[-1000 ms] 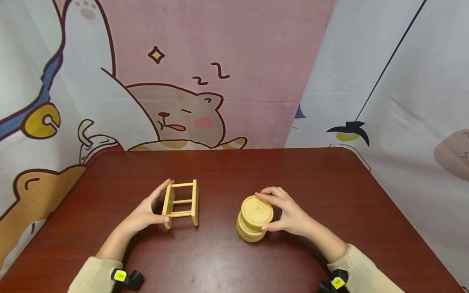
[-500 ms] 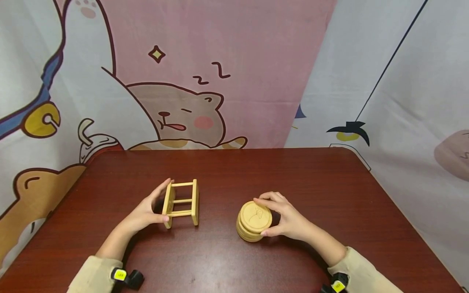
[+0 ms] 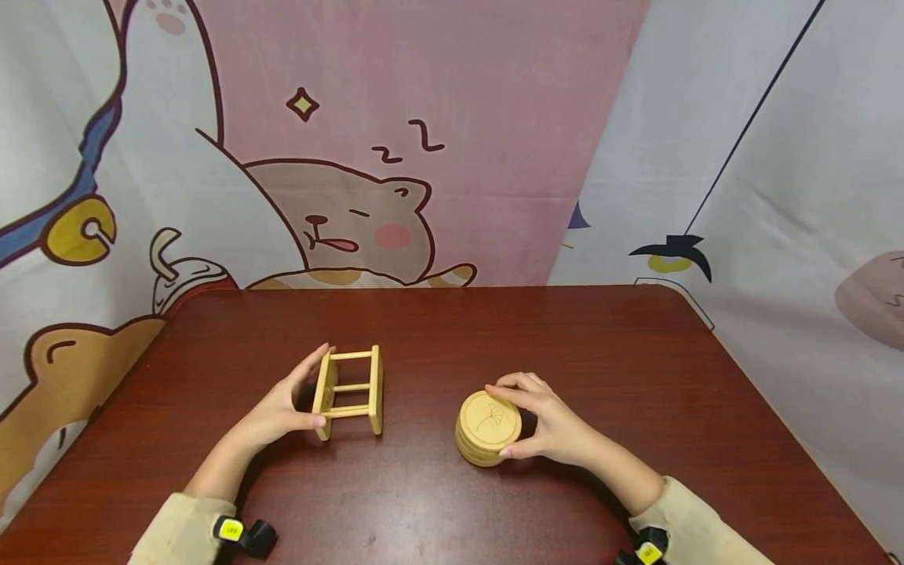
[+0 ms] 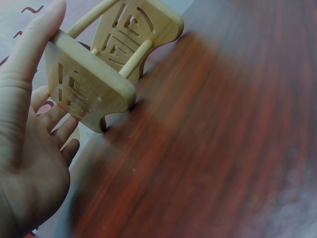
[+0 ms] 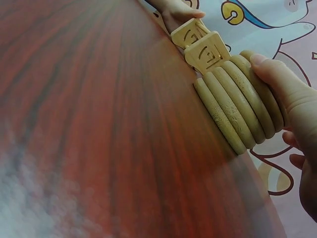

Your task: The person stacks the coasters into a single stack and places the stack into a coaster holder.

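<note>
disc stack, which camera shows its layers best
The right wrist view: it sees the disc stack close and from the side, so separate rounded edges show. The head view shows mainly the top disc with its engraved face, the layers below bunched together. The left wrist view shows none of it.

There are two hands, one rack, five discs, one table.

You've got beige sleeves on. Your wrist cameras are black, each with a yellow label, marking too small to read.
</note>
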{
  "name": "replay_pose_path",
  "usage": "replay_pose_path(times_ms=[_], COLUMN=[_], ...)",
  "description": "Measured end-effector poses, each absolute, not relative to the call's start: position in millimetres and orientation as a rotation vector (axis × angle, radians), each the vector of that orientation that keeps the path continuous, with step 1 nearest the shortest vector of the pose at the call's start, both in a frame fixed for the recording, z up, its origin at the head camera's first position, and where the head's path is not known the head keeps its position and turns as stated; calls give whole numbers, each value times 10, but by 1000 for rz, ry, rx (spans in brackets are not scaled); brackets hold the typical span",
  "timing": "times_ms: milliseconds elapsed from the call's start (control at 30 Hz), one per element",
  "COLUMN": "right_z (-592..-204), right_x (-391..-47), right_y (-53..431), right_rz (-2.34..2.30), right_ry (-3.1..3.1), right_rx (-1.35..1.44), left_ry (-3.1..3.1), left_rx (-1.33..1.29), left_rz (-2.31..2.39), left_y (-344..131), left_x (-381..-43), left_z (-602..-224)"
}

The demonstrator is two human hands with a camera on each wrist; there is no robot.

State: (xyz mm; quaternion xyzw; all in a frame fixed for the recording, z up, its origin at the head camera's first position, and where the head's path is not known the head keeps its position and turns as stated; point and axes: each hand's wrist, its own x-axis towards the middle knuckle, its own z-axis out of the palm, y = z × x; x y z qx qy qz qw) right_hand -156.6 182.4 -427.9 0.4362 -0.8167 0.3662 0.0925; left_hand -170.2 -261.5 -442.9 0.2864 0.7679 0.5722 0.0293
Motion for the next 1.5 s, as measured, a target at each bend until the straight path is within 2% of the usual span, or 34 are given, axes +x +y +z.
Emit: replay_pose_path(times_ms=[1133,1500], right_z=[-4222,-4205], right_x=[-1515,-1469], right_y=[1836,1873], right_rz=[1142,1237], right_ry=[-2516,-2512], right_rx=[1231,1168], left_ry=[2324,2293], left_rx=[918,927], left_rz=[1774,1880], left_y=[-2623,-2593], left_x=[-1696,-1653], left_z=[-4425,-4294])
